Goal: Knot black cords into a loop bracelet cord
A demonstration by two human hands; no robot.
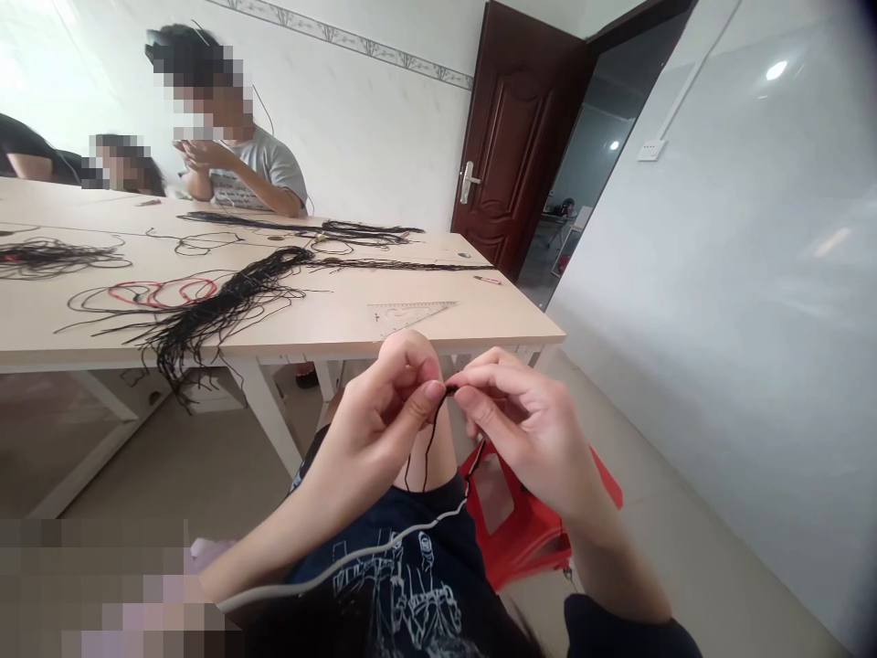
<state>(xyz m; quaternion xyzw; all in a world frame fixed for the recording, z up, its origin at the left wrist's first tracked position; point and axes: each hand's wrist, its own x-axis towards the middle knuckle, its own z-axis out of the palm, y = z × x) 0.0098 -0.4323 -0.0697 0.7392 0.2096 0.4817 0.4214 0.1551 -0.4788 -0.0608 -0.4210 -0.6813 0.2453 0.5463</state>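
Observation:
Between my two hands, above my knee, is a thin black cord [429, 445] with what looks like a small knot at my fingertips. My left hand [390, 411] is closed, thumb and forefinger pinching the cord from the left. From the right, my right hand [521, 411] pinches the same piece, its other fingers curled. Loose cord ends hang below the pinch towards my lap. My curled fingers hide part of the cord. A pale cable [356, 556] crosses my lap beneath my hands.
On the table [329, 320] lie a bundle of black cords [233, 297], a red cord [164, 292] and a clear set square [411, 315]. A red plastic stool [521, 548] stands at my right knee. Across the table sits a person in a grey shirt [270, 169]; a door [524, 119] is behind.

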